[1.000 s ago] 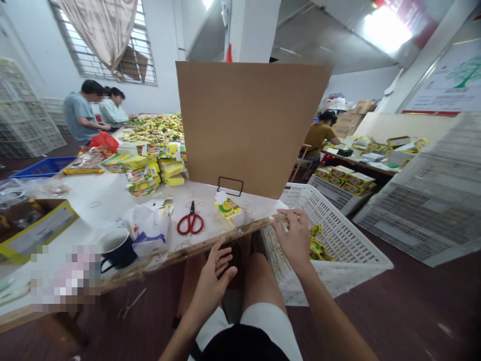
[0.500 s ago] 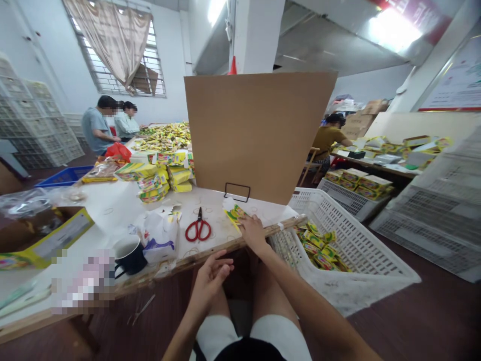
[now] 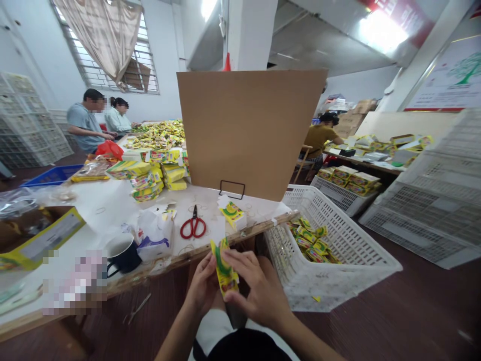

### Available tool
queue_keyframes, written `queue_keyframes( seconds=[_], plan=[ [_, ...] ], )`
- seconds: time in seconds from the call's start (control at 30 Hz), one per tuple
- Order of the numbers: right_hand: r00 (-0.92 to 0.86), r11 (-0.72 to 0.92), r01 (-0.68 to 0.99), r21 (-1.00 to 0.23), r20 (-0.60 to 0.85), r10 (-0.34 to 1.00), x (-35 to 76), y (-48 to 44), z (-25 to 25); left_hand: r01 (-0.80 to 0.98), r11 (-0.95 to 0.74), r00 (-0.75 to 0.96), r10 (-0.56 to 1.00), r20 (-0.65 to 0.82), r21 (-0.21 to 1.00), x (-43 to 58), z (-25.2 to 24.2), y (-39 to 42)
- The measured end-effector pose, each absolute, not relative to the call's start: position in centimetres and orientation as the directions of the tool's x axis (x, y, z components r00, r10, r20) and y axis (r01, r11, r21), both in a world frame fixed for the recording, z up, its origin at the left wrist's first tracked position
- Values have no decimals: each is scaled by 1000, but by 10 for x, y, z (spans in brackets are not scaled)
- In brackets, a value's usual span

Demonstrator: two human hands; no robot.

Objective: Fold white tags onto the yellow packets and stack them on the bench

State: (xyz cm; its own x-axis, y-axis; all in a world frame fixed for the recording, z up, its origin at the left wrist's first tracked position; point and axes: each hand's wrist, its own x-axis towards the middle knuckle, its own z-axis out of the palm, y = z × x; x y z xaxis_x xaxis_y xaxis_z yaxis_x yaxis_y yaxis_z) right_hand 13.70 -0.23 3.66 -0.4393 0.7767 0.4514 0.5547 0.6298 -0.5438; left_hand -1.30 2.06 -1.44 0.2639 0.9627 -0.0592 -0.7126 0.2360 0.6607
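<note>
A small yellow-and-green printed carton (image 3: 224,268) is held over my lap, just off the table's front edge, with a white flap at its upper end. My left hand (image 3: 204,285) is closed around its left side. My right hand (image 3: 259,285) grips it from the right, fingers across its face and thumb near the lower end. Beyond my hands, a small stack of similar flat cartons (image 3: 233,214) lies on the table, and red-handled scissors (image 3: 194,228) rest to its left.
A white plastic crate (image 3: 349,288) with several yellow cartons (image 3: 311,241) stands at my right. A brown cardboard panel (image 3: 251,130) rises behind the table. A dark mug (image 3: 126,255) and bundled cartons (image 3: 146,183) stand left. Other people (image 3: 84,123) sit farther back.
My right hand has come back from the stack on the table with a carton. My left hand, earlier open and bare, has closed on that carton too. The view has shifted slightly right.
</note>
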Motion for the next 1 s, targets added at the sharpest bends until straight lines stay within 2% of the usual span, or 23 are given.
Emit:
queue_keyframes(
  seconds=[0.1, 0.23, 0.3, 0.37, 0.5, 0.6, 0.7, 0.77, 0.83, 1.0],
  plan=[
    [-343, 557, 537, -633, 440, 830, 144, 14, 41, -679, 241, 306, 952, -31, 693, -7, -9, 15],
    [-290, 536, 516, -668, 453, 843, 146, 28, 32, -640, 277, 345, 937, -54, 717, -3, -6, 14],
    [-171, 490, 502, -713, 473, 864, 145, 29, 26, -628, 273, 332, 941, -67, 728, -4, -8, 15],
    [-110, 409, 458, -789, 406, 907, 143, 28, 24, -612, 222, 275, 960, -60, 759, -5, -11, 18],
    [-199, 238, 460, -856, 162, 967, 139, 24, 25, -557, 127, 171, 985, -36, 821, -2, -16, 21],
    [-113, 188, 445, -876, 153, 982, 137, 24, 22, -470, 52, 115, 993, 3, 881, 0, -15, 21],
    [-114, 203, 232, -951, 181, 977, 141, 27, 15, -362, -52, 69, 994, 82, 931, -2, -10, 17],
    [-150, 243, 93, -965, 228, 962, 146, 28, 11, -340, -67, 120, 986, 113, 938, -5, -5, 15],
    [-203, 281, 40, -959, 268, 942, 152, 28, 10, -339, -45, 211, 970, 123, 940, -8, -2, 14],
    [-341, 308, 176, -935, 236, 910, 171, 28, 19, -353, 14, 381, 916, 130, 935, -12, -2, 12]
  ],
)
